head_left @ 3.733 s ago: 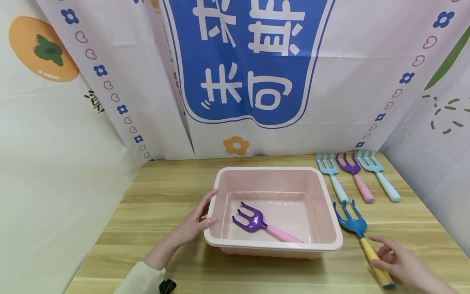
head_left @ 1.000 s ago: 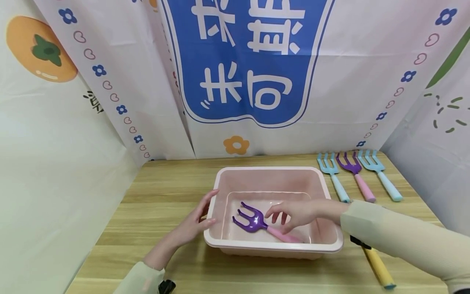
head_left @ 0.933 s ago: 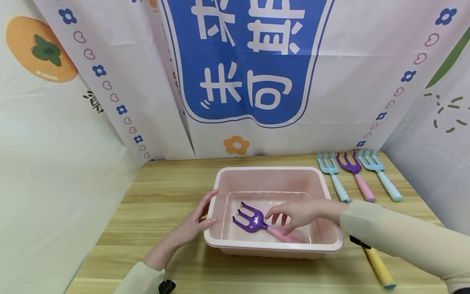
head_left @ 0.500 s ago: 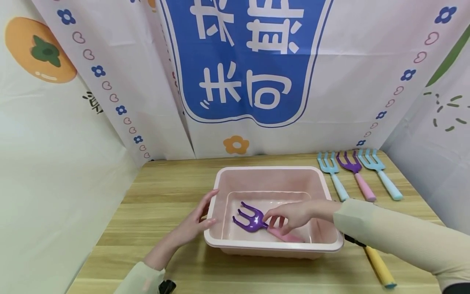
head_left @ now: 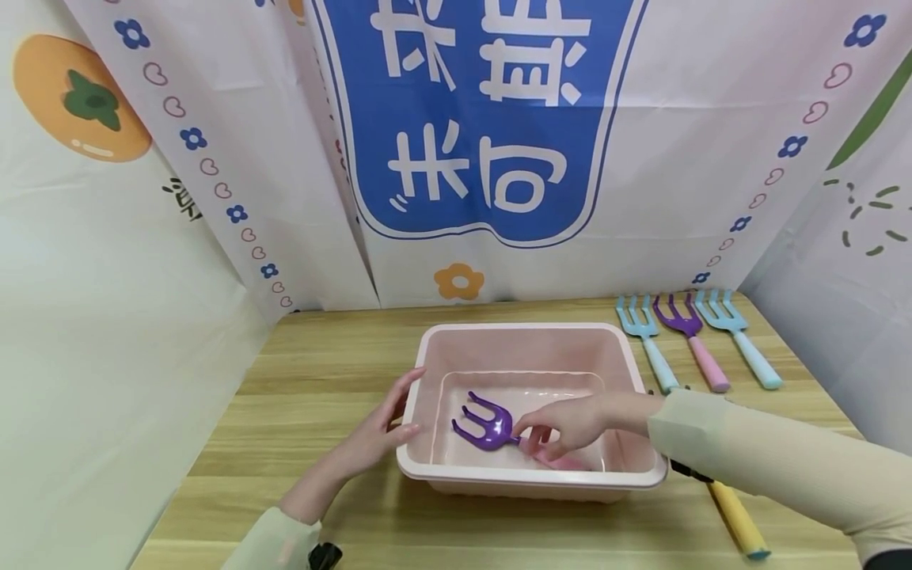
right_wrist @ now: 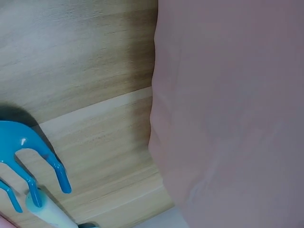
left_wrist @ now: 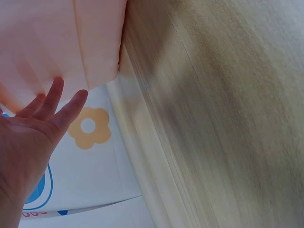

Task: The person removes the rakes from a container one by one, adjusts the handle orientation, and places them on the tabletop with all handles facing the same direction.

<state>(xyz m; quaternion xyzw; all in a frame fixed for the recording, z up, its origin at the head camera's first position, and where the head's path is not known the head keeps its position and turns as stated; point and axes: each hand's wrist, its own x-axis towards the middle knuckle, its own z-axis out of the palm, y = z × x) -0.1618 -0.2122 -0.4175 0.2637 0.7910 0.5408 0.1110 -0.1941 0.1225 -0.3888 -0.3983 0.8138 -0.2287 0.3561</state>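
A pink plastic basin stands on the table. Inside it lies a purple hand rake with a pink handle. My right hand reaches in over the basin's right side, its fingers curled round that handle; part of the handle is hidden under them. My left hand touches the basin's left side, thumb and a fingertip at the rim. In the left wrist view, the straight fingers of the left hand lie against the outer wall. The right wrist view shows the basin's outer wall but not the hand.
At the back right lie two light blue hand rakes and another purple one. A yellow-handled blue rake lies right of the basin, partly under my right sleeve. A printed cloth hangs behind the wooden table.
My right hand has gone from the yellow-handled rake into the basin. Its fingers have since closed round the pink handle. The left hand has stayed at the basin's side.
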